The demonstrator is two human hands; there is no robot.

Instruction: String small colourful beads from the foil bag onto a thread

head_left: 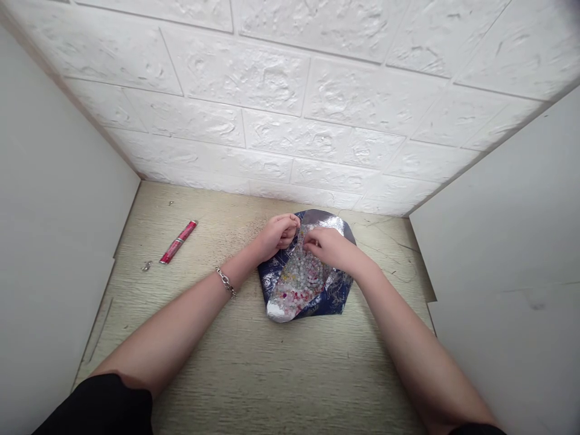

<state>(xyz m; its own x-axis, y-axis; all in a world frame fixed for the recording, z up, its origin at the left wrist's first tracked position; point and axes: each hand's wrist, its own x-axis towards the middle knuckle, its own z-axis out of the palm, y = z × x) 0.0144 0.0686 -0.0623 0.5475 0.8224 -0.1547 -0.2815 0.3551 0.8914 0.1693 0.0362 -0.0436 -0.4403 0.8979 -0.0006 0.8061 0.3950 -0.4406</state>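
A clear plastic bag of small beads point(301, 278), mostly white with some red, pink and yellow, lies on a dark blue sheet with a silvery pattern point(335, 299). At the sheet's upper left edge, my left hand point(278, 234) is closed in a pinch. What it pinches is too small to make out. My right hand point(330, 246) reaches over the beads from the right, its fingers bent and drawn together close to the left one. Anything between those fingertips is hidden. A chain bracelet point(225, 282) circles my left wrist.
On the wooden tabletop point(272, 380), a red wrapped stick point(178, 242) lies to the left. Small metal pieces point(146, 266) are near it. Thin threads point(394, 244) trail at the right. A white brick-patterned wall point(272, 130) stands behind, with pale panels on both sides.
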